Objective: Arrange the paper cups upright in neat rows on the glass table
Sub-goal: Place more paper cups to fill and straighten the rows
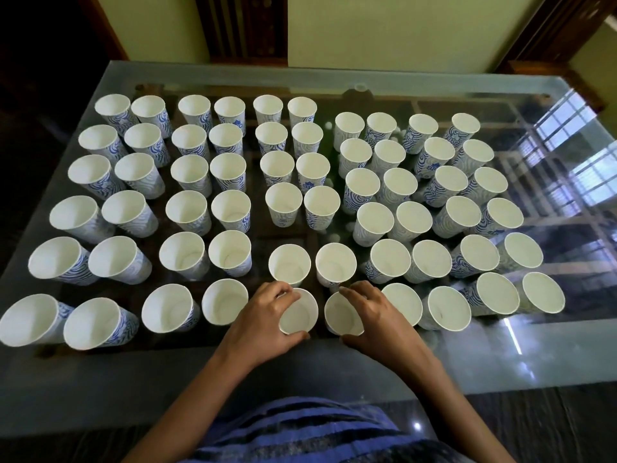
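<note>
Dozens of white paper cups with blue swirl print [230, 208] stand upright, mouths open, on the rectangular glass table [500, 355] — grouped in paired columns, six rows deep on the left half, running from the far side to the near edge. On the right half the columns slant a little and the cups crowd closer, some touching.

Two cups sit side by side in the middle of the nearest row, just apart from each other, and each is held. The left hand [263, 317] curls round the left-centre cup [298, 317], fingers over its far rim and thumb against its near side. The right hand [379, 315] wraps the right-centre cup [342, 317] the same way — fingertips at the far rim, thumb under the near rim. The hands are near one another but not touching. Whether these two cups rest on the glass or are raised off it cannot be told.

At the bottom edge lies a blue and dark striped garment [317, 429] on the person. Bright window reflections [564, 128] show in the glass at right, and a pale yellow wall [384, 25] stands behind the table.
</note>
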Demonstrator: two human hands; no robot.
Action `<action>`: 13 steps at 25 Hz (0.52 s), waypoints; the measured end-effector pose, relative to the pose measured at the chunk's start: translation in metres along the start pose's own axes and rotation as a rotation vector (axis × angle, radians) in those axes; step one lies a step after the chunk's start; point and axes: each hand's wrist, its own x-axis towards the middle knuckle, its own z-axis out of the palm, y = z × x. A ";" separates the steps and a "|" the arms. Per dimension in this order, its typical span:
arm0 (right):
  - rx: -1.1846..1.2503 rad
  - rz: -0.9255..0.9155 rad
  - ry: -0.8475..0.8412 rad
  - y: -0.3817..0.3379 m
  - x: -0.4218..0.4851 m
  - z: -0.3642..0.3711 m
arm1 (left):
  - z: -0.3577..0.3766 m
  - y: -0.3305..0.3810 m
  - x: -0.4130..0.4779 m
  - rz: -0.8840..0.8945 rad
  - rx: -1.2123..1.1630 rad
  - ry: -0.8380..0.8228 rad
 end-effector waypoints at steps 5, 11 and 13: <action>0.086 -0.008 0.054 -0.002 0.001 -0.008 | -0.005 -0.001 0.002 0.000 -0.013 0.006; 0.180 -0.011 0.200 -0.004 0.042 -0.030 | -0.020 -0.010 0.029 -0.066 -0.042 0.094; 0.171 -0.009 0.208 -0.005 0.068 -0.036 | -0.027 -0.017 0.052 -0.106 -0.038 0.121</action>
